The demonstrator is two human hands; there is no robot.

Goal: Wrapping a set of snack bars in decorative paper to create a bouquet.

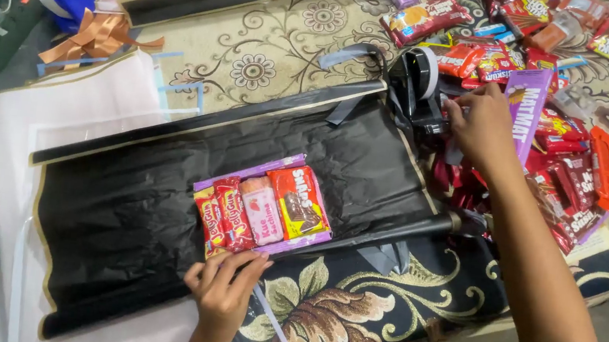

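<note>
The bundle of snack packets (263, 208) lies on black wrapping paper (126, 196), just above the left hand (224, 288), whose fingertips press its lower edge, so this grip is released. The right hand (481, 126) reaches up and grasps the black tape dispenser (417, 88), beside a purple chocolate bar (526, 104) and a pile of red snack packets (571, 178).

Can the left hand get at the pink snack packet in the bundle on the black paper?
Probably yes. The left hand rests at the bundle's near edge, and the pink snack packet lies uncovered on top, with nothing between them.
</note>
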